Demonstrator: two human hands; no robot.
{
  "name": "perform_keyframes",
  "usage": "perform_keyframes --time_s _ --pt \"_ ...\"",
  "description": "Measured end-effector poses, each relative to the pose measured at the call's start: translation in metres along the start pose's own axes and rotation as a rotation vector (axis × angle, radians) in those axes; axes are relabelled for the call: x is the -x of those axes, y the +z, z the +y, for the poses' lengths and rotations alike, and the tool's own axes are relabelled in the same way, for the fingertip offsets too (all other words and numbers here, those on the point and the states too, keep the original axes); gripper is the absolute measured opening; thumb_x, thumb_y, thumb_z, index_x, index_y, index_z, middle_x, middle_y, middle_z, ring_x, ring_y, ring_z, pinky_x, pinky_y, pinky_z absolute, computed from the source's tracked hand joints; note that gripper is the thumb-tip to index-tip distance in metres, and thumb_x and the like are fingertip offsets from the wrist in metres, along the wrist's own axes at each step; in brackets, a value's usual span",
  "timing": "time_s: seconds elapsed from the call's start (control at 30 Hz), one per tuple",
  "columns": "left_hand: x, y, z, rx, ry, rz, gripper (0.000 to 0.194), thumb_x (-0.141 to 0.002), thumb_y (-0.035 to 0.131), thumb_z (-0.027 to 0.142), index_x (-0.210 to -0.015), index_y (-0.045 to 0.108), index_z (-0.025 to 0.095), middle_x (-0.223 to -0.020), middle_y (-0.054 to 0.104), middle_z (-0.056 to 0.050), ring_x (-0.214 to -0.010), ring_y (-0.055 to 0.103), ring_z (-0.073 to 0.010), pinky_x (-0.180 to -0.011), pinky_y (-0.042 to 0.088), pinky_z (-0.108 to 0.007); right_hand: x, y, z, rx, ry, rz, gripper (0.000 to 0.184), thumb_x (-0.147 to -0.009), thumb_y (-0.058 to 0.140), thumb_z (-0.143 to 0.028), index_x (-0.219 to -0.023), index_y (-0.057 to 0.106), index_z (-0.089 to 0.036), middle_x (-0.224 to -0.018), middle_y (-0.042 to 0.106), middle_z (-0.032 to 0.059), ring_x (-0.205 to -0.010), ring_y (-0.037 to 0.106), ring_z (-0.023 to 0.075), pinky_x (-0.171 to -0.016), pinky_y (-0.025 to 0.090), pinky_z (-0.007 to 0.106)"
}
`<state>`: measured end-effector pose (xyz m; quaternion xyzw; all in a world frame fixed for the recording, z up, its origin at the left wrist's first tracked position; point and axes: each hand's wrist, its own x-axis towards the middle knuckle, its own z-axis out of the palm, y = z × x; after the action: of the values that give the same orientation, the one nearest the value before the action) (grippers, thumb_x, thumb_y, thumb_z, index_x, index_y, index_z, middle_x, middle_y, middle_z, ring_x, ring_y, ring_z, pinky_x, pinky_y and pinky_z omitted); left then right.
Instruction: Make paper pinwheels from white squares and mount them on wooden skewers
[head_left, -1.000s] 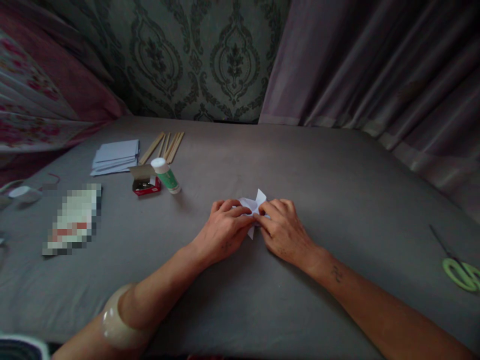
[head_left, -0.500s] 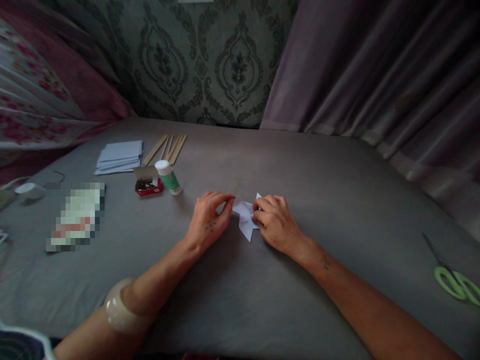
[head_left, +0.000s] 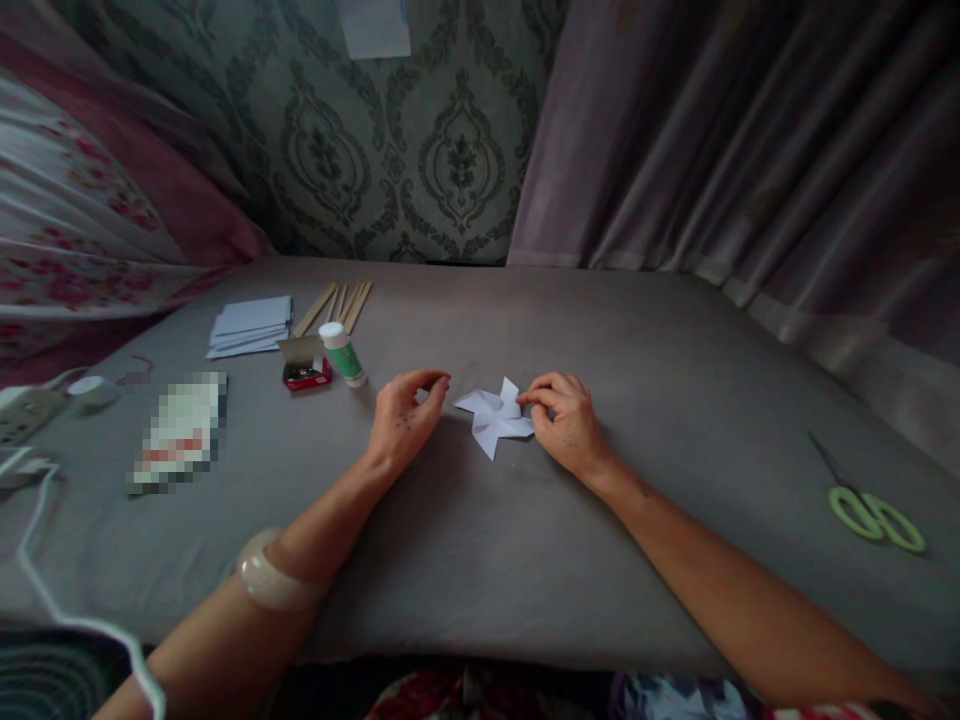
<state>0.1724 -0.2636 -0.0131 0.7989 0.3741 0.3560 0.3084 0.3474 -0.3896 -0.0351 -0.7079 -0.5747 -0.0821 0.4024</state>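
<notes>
Our forearms (head_left: 720, 570) slant inward; our left hand (head_left: 405, 418) curls, fingers (head_left: 424, 379) bent toward the thumb (head_left: 436, 398); our right hand (head_left: 568, 425), apart from it, extends its index (head_left: 529, 395).

A wide, glossy cream bangle (head_left: 271, 585) circles the left forearm (head_left: 330, 525). A cluster of small dark dots (head_left: 406, 421) marks the back of the left hand (head_left: 410, 410); fainter marks (head_left: 571, 441) show on the right hand (head_left: 568, 420), and a small dark mark (head_left: 644, 491) near its wrist. Red floral cloth (head_left: 427, 697) covers the lap.

Head-worn view, forward (and down)
</notes>
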Motion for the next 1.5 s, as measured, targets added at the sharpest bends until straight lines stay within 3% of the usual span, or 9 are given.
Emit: perform_keyframes --time_s 0.17,0.3,0.57,0.77,0.87,1.0,1.13,1.37,1.5 --pt "-0.001 -0.001 -0.005 0.000 0.040 0.019 0.025 -0.080 0.055 0.034 -0.085 0.072 0.017 -0.080 0.072 -0.005 -0.072 0.062 -0.0177 -0.070 0.045 -0.029 0.004 0.001 -0.008 0.070 -0.095 -0.031 0.021 -0.082 0.051 -0.010 -0.086 0.070 -0.019 -0.087 0.065 0.0051 -0.088 0.054 0.0196 -0.079 0.036 0.034" --pt "0.001 -0.001 -0.004 -0.043 0.122 0.057 0.018 -0.080 0.059 0.032 -0.076 0.068 0.016 -0.073 0.068 -0.005 -0.069 0.058 -0.0156 -0.070 0.045 -0.029 0.006 0.003 -0.006 0.069 -0.129 0.019 0.011 -0.085 0.057 -0.025 -0.082 0.066 -0.020 -0.085 0.065 0.0040 -0.085 0.055 0.0196 -0.080 0.034 0.034" --pt "0.000 -0.008 -0.004 -0.092 0.286 0.247 0.009 -0.081 0.063 0.023 -0.075 0.058 0.017 -0.075 0.064 -0.003 -0.072 0.055 -0.0142 -0.072 0.046 -0.029 0.008 0.009 0.009 0.057 -0.124 0.025 0.035 -0.087 0.050 -0.049 -0.071 0.061 -0.021 -0.076 0.065 0.0046 -0.077 0.056 0.0215 -0.077 0.034 0.036" --pt "0.002 -0.039 -0.008 -0.049 0.296 0.258 0.011 -0.080 0.062 0.027 -0.075 0.059 0.018 -0.074 0.064 -0.003 -0.071 0.056 -0.0137 -0.074 0.046 -0.029 0.006 0.011 0.009 0.003 -0.092 0.039 0.036 -0.086 0.049 -0.050 -0.071 0.066 -0.022 -0.077 0.067 0.0053 -0.074 0.058 0.0212 -0.075 0.037 0.037" --pt "-0.003 -0.063 -0.026 -0.007 0.209 0.334 0.013 -0.078 0.061 0.030 -0.074 0.061 0.017 -0.074 0.064 -0.003 -0.070 0.057 -0.0135 -0.071 0.045 -0.027 0.006 0.014 0.010 -0.014 -0.068 0.084 0.035 -0.086 0.049 -0.047 -0.069 0.066 -0.021 -0.075 0.067 0.0061 -0.074 0.059 0.0216 -0.074 0.039 0.036" --pt "-0.021 -0.098 -0.060 0.068 -0.040 0.490 0.022 -0.076 0.059 0.036 -0.079 0.063 0.015 -0.070 0.064 -0.002 -0.064 0.058 -0.0136 -0.062 0.045 -0.025 0.006 0.015 0.012 -0.013 -0.049 0.110 0.033 -0.086 0.050 -0.043 -0.068 0.064 -0.020 -0.074 0.067 0.0069 -0.074 0.060 0.0217 -0.073 0.042 0.037" --pt "-0.039 -0.124 -0.084 -0.024 -0.184 0.534 0.021 -0.074 0.057 0.030 -0.084 0.064 0.013 -0.080 0.068 -0.006 -0.076 0.061 -0.0161 -0.072 0.047 -0.026 0.006 0.015 0.013 -0.028 -0.054 0.100 0.030 -0.085 0.051 -0.041 -0.068 0.064 -0.020 -0.075 0.067 0.0070 -0.073 0.061 0.0216 -0.072 0.043 0.036" --pt "-0.048 -0.131 -0.105 -0.222 -0.406 0.371 0.038 -0.069 0.065 0.037 -0.095 0.062 0.010 -0.091 0.068 -0.012 -0.083 0.063 -0.0217 -0.074 0.047 -0.030 0.004 0.014 0.012 -0.034 -0.084 0.101 0.030 -0.085 0.051 -0.041 -0.066 0.062 -0.021 -0.072 0.066 0.0067 -0.070 0.062 0.0217 -0.070 0.045 0.036" --pt "-0.044 -0.128 -0.118 -0.232 -0.455 0.370 0.029 -0.070 0.064 0.032 -0.091 0.062 0.012 -0.089 0.068 -0.012 -0.080 0.064 -0.0216 -0.070 0.047 -0.029 0.004 0.013 0.011 -0.034 -0.080 0.094 0.030 -0.086 0.051 -0.041 -0.066 0.062 -0.021 -0.073 0.067 0.0065 -0.069 0.062 0.0215 -0.070 0.045 0.036"
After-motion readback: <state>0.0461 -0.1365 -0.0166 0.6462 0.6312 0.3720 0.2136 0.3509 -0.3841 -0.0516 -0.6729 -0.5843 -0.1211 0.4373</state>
